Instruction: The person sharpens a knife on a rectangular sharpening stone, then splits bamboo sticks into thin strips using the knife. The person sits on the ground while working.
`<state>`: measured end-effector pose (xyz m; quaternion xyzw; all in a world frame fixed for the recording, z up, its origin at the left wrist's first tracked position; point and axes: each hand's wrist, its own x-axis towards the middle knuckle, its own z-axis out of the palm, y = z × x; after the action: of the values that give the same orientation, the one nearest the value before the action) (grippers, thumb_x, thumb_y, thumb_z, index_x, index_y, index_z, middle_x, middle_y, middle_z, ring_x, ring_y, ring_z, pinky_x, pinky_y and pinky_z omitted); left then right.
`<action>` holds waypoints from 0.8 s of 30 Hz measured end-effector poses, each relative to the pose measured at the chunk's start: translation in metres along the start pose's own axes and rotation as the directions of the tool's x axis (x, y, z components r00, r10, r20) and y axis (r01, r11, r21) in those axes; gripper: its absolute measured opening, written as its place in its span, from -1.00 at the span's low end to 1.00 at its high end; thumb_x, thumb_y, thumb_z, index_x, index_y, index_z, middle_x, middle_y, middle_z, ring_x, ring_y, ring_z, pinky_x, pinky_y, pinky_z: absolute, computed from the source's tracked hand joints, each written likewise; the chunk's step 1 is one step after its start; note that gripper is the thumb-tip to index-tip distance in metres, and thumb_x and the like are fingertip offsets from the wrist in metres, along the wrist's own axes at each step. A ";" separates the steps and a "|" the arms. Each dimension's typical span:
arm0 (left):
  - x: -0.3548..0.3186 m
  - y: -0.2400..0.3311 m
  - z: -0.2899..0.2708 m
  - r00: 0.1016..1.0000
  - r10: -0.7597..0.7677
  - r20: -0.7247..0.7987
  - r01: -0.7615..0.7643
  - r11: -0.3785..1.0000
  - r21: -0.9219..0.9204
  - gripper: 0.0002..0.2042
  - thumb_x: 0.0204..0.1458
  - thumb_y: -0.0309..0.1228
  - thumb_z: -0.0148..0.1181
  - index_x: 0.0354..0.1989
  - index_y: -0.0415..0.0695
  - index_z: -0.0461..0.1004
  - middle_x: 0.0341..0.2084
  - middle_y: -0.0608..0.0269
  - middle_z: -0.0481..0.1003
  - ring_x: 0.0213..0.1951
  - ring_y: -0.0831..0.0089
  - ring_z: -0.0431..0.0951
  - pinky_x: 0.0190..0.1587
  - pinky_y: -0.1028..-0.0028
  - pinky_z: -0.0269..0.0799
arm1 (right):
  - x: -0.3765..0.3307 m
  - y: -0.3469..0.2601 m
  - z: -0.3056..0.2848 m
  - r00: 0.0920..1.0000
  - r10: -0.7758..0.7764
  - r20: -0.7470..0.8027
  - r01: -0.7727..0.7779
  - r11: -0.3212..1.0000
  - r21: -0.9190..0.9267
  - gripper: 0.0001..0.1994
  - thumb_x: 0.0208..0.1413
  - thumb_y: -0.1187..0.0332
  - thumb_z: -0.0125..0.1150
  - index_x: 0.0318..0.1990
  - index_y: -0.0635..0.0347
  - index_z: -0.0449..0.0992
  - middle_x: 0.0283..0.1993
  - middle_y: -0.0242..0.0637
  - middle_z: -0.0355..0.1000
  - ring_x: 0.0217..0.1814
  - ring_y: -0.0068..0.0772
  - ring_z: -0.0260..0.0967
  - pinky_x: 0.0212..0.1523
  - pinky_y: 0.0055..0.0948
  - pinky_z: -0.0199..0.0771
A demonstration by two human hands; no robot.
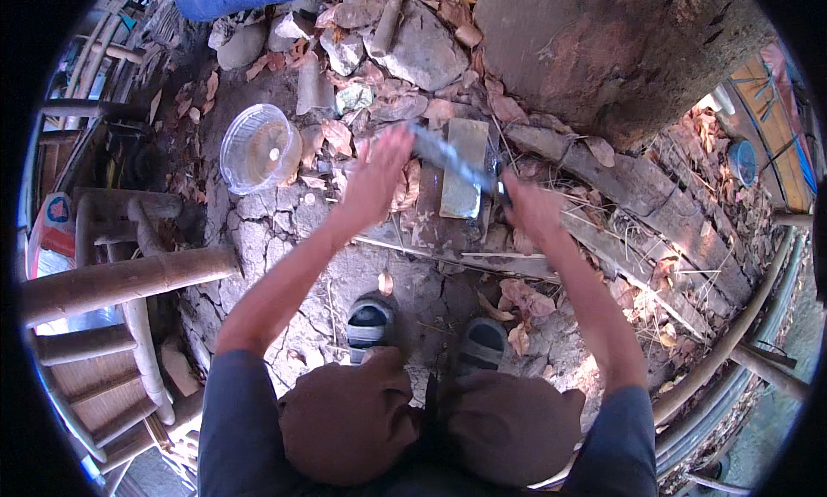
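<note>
Hands: right [527, 206] grips knife [448, 157], left [379, 174] flat on blade | whetstone [465, 165] | cracked earth [284, 230], leaves

blade [448, 158]: dull grey metal | sharpening block [463, 168]: matt rough stone | bowl [258, 148]: clear glossy plastic

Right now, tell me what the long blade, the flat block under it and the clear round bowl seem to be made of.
The long grey blade looks like metal: dull grey with a faint sheen, though motion blur softens it. The flat rectangular block looks like stone, pale and matt, apparently wet. The clear round bowl is probably plastic, possibly glass: see-through, thin-walled, with a ridged rim.
</note>
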<state>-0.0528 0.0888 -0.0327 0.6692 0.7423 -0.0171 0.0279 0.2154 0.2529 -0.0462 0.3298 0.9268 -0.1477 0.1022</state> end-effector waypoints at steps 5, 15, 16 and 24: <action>-0.027 0.000 0.005 0.992 -0.006 0.124 0.003 1.000 0.023 -0.16 0.04 -0.65 -0.08 0.55 -0.10 -0.25 0.55 0.14 -0.24 0.55 0.24 -0.23 0.51 0.00 -0.36 | -0.017 0.002 0.028 0.998 -0.061 0.017 0.062 0.997 -0.047 -0.40 -0.06 0.23 0.38 0.17 -0.11 0.27 -0.32 -0.16 0.59 -0.29 -0.03 0.61 -0.40 0.04 0.53; -0.047 -0.007 0.020 0.999 0.043 -0.010 -0.041 0.994 0.100 -0.16 0.02 -0.59 -0.03 0.54 -0.14 -0.21 0.55 0.12 -0.18 0.54 0.19 -0.15 0.49 -0.01 -0.29 | -0.013 0.001 0.025 0.993 -0.107 0.058 0.109 0.994 -0.032 -0.43 -0.08 0.26 0.38 0.09 -0.05 0.24 -0.41 -0.17 0.58 -0.34 0.05 0.59 -0.43 0.06 0.50; -0.056 0.013 0.004 0.977 -0.012 0.212 -0.039 0.971 0.238 -0.17 0.05 -0.55 0.00 0.54 -0.14 -0.20 0.54 0.14 -0.14 0.54 0.20 -0.13 0.49 -0.02 -0.32 | -0.018 0.005 0.025 0.995 -0.097 0.031 0.099 0.993 -0.057 -0.43 -0.07 0.26 0.38 0.09 -0.05 0.24 -0.41 -0.17 0.58 -0.33 0.05 0.59 -0.44 0.05 0.50; -0.021 -0.002 0.004 0.985 -0.056 0.163 0.010 0.962 0.272 -0.18 0.10 -0.48 0.01 0.54 -0.12 -0.22 0.54 0.15 -0.17 0.55 0.25 -0.21 0.50 0.02 -0.32 | -0.008 0.002 0.015 0.991 -0.058 0.123 0.069 0.994 -0.082 -0.45 0.02 0.19 0.34 0.19 -0.15 0.29 -0.30 -0.19 0.61 -0.25 -0.04 0.62 -0.41 0.10 0.48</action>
<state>-0.0527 0.0676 -0.0356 0.6504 0.7391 -0.1753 -0.0007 0.2239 0.2444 -0.0583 0.2859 0.9345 -0.1306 0.1671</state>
